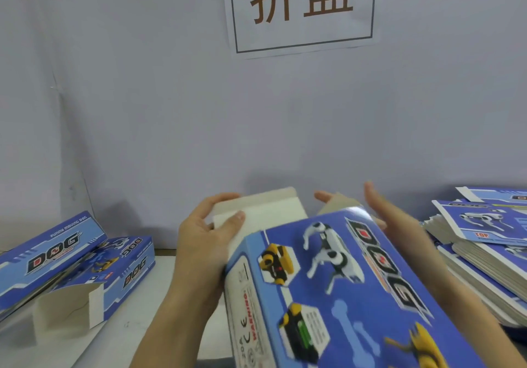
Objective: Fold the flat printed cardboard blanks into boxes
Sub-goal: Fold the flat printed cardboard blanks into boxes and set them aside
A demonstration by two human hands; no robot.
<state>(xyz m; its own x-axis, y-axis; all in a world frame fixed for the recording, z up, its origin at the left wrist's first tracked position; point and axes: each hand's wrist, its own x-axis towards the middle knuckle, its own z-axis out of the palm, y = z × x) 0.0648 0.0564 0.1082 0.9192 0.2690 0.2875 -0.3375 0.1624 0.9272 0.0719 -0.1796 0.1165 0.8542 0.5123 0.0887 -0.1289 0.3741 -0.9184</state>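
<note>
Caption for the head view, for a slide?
Left hand pinches the end flap of a blue box; right hand steadies its side.

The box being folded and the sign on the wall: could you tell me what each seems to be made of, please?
The box looks like thin paperboard: glossy blue print outside, catching a highlight near its far edge, and a matte, unprinted off-white inside on the end flap that the left hand holds. The sign looks like plain matte white paper, printed with brown characters and a thin dark border.
</note>
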